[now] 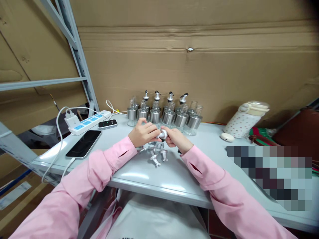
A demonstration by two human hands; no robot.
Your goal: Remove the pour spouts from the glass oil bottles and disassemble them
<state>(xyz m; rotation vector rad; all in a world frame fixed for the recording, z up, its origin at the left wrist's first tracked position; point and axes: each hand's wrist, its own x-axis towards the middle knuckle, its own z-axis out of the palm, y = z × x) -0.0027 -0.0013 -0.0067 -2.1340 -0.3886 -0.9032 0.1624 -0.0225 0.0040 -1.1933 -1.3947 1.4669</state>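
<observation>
Between my two hands is a silver-grey pourer spout, held above the table. My left hand pinches it from the left, fingers closed. From the right, my right hand also has its fingers closed on it. Just below lie several loose pourer spouts in a small pile. Behind my hands stand rows of glass bottles with brushed-metal sleeves. Several in the back row carry pourer spouts with black flip caps; the front ones have bare glass necks. My hands partly cover the bottles' lower parts.
On the left lie a phone, a small black device and a white power strip with cables. A dotted white flask and a round white case stand right. Cardboard backs the table.
</observation>
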